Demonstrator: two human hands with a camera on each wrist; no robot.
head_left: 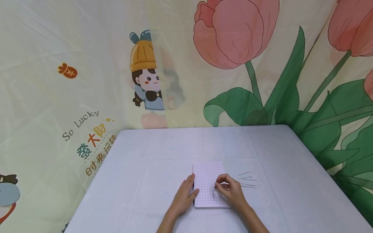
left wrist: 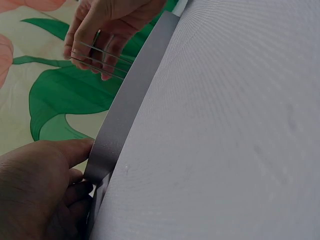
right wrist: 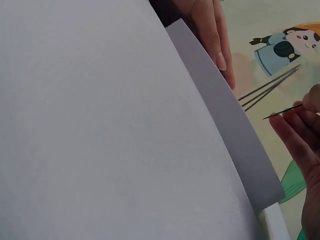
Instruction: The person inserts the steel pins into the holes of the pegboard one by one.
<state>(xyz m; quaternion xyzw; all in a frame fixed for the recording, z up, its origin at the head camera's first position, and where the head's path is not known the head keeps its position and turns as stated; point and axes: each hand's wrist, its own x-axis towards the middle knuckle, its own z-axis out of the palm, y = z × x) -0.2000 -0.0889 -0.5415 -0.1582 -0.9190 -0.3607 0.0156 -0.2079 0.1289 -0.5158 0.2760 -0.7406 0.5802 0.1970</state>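
Observation:
A white board with a grid of small holes (head_left: 205,174) lies on the table. My left hand (head_left: 183,195) rests along its left side, fingers stretched out and thumb at the edge of the top. Over the lower right of the board, my right hand (head_left: 231,191) pinches a thin metal needle (right wrist: 285,111) between thumb and fingers. Close by, a few thin needles (right wrist: 270,89) stand up from the board, slightly tilted. The left wrist view shows the board's grey side (left wrist: 132,100) and upright needles (left wrist: 107,56) in front of the right hand.
Several loose needles (head_left: 247,178) lie on the white tablecloth (head_left: 157,155) right of the board, beside the right hand. Behind the table hangs a printed cloth (head_left: 180,64) with tulips and a cartoon figure.

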